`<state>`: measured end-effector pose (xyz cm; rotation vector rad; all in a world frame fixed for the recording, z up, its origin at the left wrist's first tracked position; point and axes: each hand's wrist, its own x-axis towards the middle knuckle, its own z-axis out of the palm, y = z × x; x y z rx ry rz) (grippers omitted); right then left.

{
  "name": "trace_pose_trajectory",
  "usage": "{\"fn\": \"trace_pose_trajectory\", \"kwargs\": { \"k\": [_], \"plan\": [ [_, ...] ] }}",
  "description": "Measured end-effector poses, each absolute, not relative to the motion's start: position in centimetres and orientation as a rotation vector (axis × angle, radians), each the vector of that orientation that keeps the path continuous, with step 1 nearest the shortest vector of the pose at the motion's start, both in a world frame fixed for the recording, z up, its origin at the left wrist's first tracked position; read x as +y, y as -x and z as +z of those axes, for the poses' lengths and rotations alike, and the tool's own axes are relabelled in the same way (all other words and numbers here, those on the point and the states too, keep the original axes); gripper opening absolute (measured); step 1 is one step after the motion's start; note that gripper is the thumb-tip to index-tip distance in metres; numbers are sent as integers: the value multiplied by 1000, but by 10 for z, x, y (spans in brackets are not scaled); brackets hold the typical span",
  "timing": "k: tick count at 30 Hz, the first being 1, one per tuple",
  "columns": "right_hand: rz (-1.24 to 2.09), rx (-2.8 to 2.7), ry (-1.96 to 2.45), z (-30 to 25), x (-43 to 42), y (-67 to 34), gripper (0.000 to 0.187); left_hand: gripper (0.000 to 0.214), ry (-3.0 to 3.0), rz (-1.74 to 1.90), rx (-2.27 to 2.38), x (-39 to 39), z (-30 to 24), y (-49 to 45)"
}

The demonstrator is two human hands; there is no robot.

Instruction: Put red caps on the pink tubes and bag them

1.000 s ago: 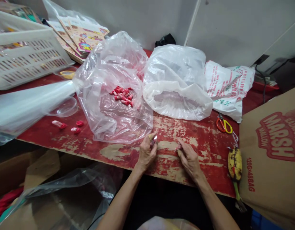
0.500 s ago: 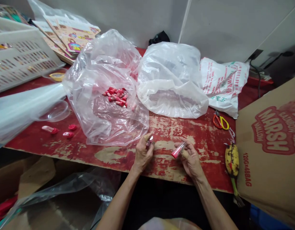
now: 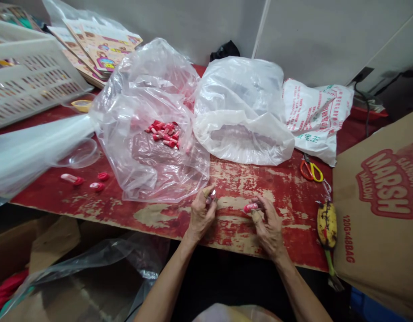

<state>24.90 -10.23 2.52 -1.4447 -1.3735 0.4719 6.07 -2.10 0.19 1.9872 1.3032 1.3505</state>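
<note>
My left hand [image 3: 202, 211] rests at the front edge of the worn red table [image 3: 233, 179], fingers pinched on a small shiny piece [image 3: 212, 193]. My right hand [image 3: 267, 221] is a little to the right, fingers closed on a small clear tube with a red cap [image 3: 251, 207], held nearly level. Just beyond the left hand lies an open clear plastic bag [image 3: 149, 129] with a heap of several red-capped tubes [image 3: 164, 133] inside it.
A second whitish bag [image 3: 243, 112] and a printed bag [image 3: 313, 116] lie further back. Scissors [image 3: 311, 170] and a spotted banana [image 3: 327, 223] lie at right beside a cardboard box [image 3: 381, 210]. A white basket [image 3: 28, 80], clear lid [image 3: 80, 154] and loose red pieces [image 3: 92, 181] are at left.
My right hand lifted a red-capped tube into view, then turned it from tilted to nearly level. My left hand has hardly moved.
</note>
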Motion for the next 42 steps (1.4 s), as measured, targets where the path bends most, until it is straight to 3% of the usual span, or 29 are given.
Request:
{"fn": "trace_pose_trajectory", "kwargs": {
  "k": [3, 9, 18, 23, 29, 36, 42],
  "plan": [
    [181, -1666, 1422, 21, -97, -252, 45, 44, -1987, 1353, 1307, -21, 3, -61],
    [83, -1816, 1420, 17, -92, -256, 55, 43, -1989, 1338, 1300, -22, 3, -61],
    [-50, -1841, 1423, 13, -89, -264, 52, 43, -1986, 1338, 1312, -22, 1, -61],
    [324, -1639, 1554, 16, -89, -270, 39, 45, -1981, 1337, 1305, -22, 1, -61],
    [1016, -872, 1239, 24, -95, -268, 44, 45, -1990, 1327, 1307, -22, -1, -60],
    [1208, -684, 1090, 31, -99, -257, 49, 42, -2003, 1320, 1297, -21, 2, -60],
    [1235, -747, 1086, 31, -102, -254, 42, 43, -2025, 1330, 1332, -21, 1, -60]
  ]
}}
